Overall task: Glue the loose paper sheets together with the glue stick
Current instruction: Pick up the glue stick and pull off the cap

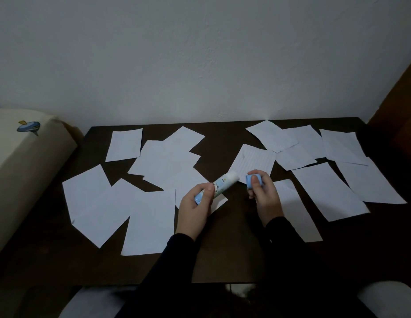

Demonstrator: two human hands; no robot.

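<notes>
Left hand (196, 204) gripped the glue stick (219, 183) at lower centre, long axis slanting up-right, bare tip toward the right hand. Right hand (263, 195) pinched the cap (253, 181), just beside that tip. Sheets (151, 222) lay scattered beyond on the table (227, 249); the lined sheet (255, 160) was nearest the tip.

- Left hand (195, 203): fingers curled round glue stick (219, 183), thumb on top, stick tip angled up-right.
- Right hand (264, 193): thumb and fingers pinch blue cap (253, 181), held just right of stick tip, not touching.
- Both forearms in dark sleeves (177, 255), reaching in from bottom, hands raised close together.
</notes>
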